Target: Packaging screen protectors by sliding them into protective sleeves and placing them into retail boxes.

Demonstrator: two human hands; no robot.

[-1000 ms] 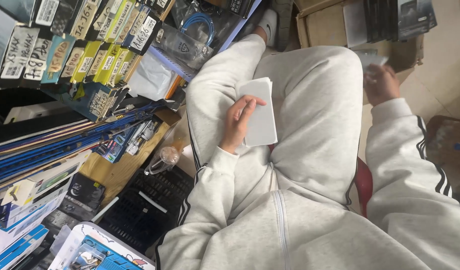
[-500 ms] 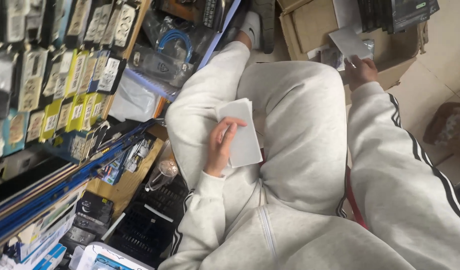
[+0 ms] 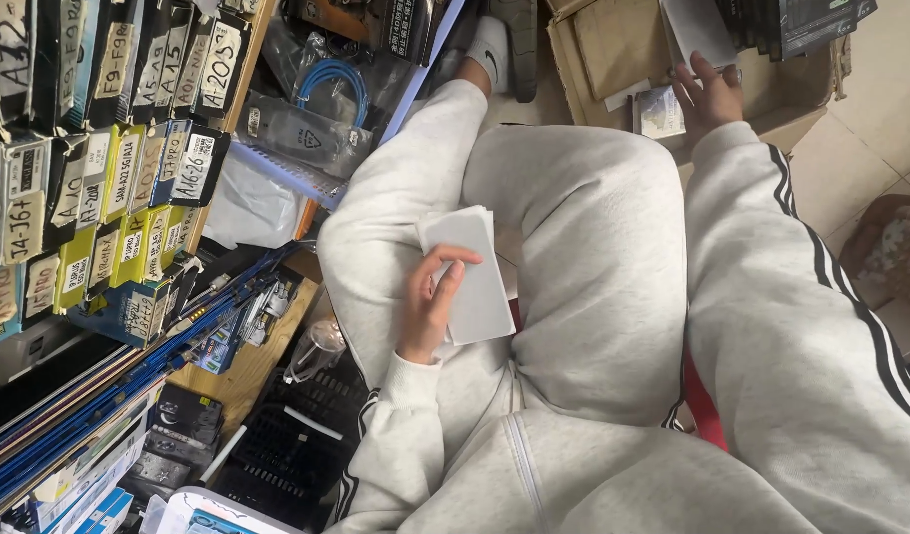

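I am seated in light grey clothes, looking down at my lap. My left hand [image 3: 427,307] holds a stack of flat white packets [image 3: 478,277] against my thigh, thumb on top. My right hand [image 3: 710,97], in a grey sleeve with dark stripes, reaches up into an open cardboard box [image 3: 613,49] at the upper right. Its fingers grip the lower edge of a single white packet [image 3: 694,28]. A small printed card [image 3: 661,111] lies in the box just left of that hand.
Shelves of labelled small boxes [image 3: 99,178] fill the left side. Bagged cables, one blue [image 3: 326,84], hang near my white-socked foot [image 3: 495,49]. A clear plastic bottle [image 3: 315,348] and a black basket [image 3: 287,455] sit below. Tiled floor [image 3: 851,148] lies to the right.
My head has tilted, so the view has shifted. My right hand has reached further into the cardboard box with a white packet. The left hand keeps the stack on my lap.
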